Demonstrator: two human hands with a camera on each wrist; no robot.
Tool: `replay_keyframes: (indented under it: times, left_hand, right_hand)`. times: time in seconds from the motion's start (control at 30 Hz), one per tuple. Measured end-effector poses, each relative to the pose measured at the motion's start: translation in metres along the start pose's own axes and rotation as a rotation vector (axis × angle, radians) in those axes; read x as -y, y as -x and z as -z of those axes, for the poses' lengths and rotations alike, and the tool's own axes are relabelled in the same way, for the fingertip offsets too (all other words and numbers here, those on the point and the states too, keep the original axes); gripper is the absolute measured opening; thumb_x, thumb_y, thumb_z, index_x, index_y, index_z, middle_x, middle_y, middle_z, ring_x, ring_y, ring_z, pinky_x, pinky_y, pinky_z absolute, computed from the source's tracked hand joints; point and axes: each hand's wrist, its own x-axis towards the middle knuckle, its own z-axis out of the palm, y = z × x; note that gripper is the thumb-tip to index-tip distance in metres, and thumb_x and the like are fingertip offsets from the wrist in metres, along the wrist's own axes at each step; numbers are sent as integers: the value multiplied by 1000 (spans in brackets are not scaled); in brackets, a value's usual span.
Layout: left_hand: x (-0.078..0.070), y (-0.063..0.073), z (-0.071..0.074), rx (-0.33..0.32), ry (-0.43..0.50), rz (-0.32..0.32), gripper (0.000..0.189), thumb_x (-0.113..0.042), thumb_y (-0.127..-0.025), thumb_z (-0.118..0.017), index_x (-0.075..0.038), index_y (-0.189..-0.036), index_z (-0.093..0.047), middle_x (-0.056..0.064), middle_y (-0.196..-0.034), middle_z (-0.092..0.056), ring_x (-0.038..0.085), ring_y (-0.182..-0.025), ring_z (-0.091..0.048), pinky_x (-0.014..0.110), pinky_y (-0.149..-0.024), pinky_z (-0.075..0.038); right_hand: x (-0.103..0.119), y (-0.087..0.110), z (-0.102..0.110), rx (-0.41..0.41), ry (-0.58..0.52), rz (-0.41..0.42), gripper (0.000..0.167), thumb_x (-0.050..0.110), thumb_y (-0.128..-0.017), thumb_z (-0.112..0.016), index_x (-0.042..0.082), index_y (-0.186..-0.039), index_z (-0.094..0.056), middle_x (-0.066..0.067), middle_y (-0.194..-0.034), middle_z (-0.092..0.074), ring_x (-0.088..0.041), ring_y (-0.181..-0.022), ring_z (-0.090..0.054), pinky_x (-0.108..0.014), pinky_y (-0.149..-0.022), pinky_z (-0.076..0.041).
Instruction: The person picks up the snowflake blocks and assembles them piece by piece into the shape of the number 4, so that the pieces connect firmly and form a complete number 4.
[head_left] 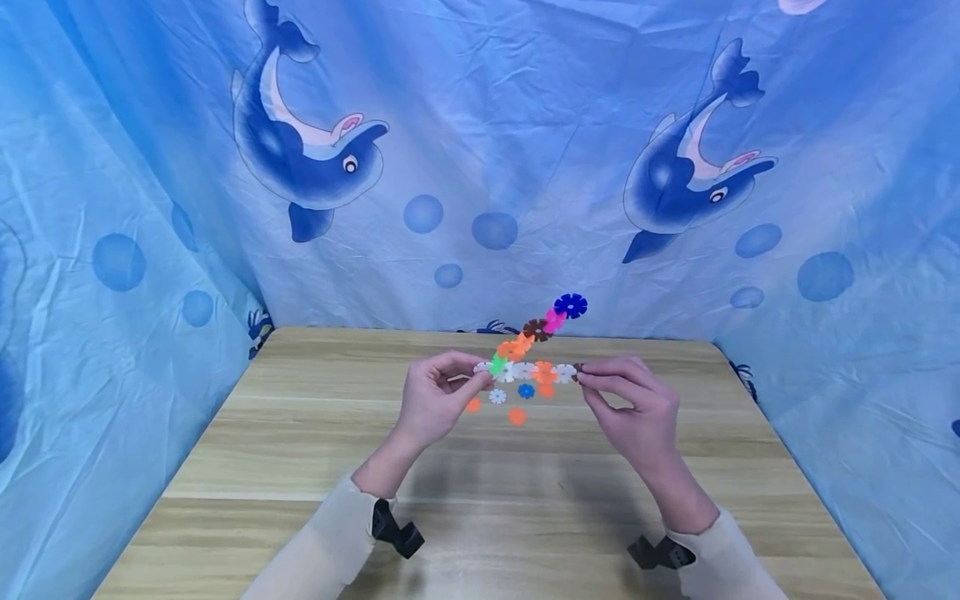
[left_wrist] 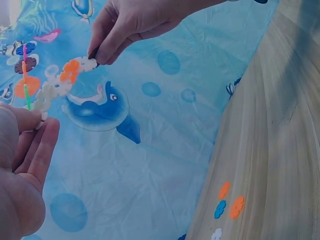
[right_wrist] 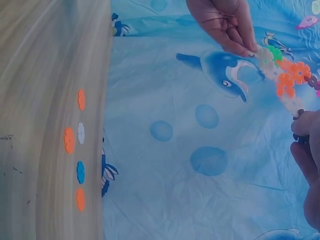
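A chain of interlocking plastic snowflake discs (head_left: 525, 372), mostly white with an orange one, is held above the table between both hands. My left hand (head_left: 431, 404) pinches its left end, at a white disc, between thumb and fingers. A second row leaves the chain beside that hand through a green disc (head_left: 498, 364). Orange, brown (head_left: 537, 330) and pink discs follow, with a dark blue disc (head_left: 571, 306) at the tip. At the right end, my right hand (head_left: 637, 412) pinches a small dark brown disc (left_wrist: 94, 54), partly hidden by the fingertips and touching the last white disc.
Several loose discs lie on the wooden table (head_left: 480, 517) below the chain: orange (head_left: 517, 416), white (head_left: 497, 397) and blue (head_left: 527, 391). A blue dolphin-print curtain (head_left: 510, 150) stands behind the table and along both sides.
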Motion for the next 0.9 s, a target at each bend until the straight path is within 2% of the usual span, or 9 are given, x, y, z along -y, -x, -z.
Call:
replay_keyframes:
  times: [0.17, 0.3, 0.43, 0.53, 0.73, 0.9]
  left_hand:
    - [-1, 0, 1, 12, -33, -6, 10, 2, -94, -77, 4, -103, -79, 27, -97, -78, 8, -84, -80, 30, -79, -69]
    - [-2, 0, 0, 19, -61, -11, 9, 0, -95, -77, 2, -103, -79, 24, -96, -80, 8, -84, -80, 30, -79, -68]
    - [-2, 1, 0, 19, -58, -7, 9, 1, -95, -77, 3, -103, -79, 25, -95, -79, 8, -83, -80, 30, -79, -68]
    - [-2, 1, -1, 12, -41, -5, 9, 1, -94, -77, 4, -103, -79, 26, -95, -79, 8, -83, -80, 30, -78, -68]
    - [-1, 0, -3, -6, -17, -14, 10, 2, -94, -77, 5, -104, -78, 28, -97, -78, 8, -83, -80, 31, -79, -68]
    - [-3, 0, -3, -18, 5, -15, 11, 4, -94, -77, 6, -105, -77, 30, -97, -77, 8, -82, -80, 31, -79, -69]
  right_hand:
    - [-1, -2, 2, 13, -21, 30, 20, -10, -77, -88, 2, -92, -85, -16, -91, -80, -32, -83, -73, -12, -92, -58]
    - [-1, -3, 3, 27, -17, 29, 23, -12, -75, -89, 2, -92, -85, -16, -91, -81, -34, -82, -74, -12, -91, -58]
    - [0, -3, 4, 26, -8, 42, 7, -1, -86, -85, 2, -92, -85, -16, -91, -81, -33, -82, -74, -14, -91, -58]
    - [-1, -3, 4, 13, 4, 61, 4, 5, -91, -82, 2, -92, -85, -15, -90, -81, -31, -81, -73, -15, -90, -58]
    - [-3, -4, 4, -21, 21, 74, 13, 0, -85, -77, -1, -97, -83, -18, -93, -80, -29, -86, -73, -12, -97, -57]
    - [-5, -4, 6, -7, 74, 24, 27, -6, -78, -79, 0, -104, -82, -17, -96, -80, -30, -85, -75, -10, -98, -55]
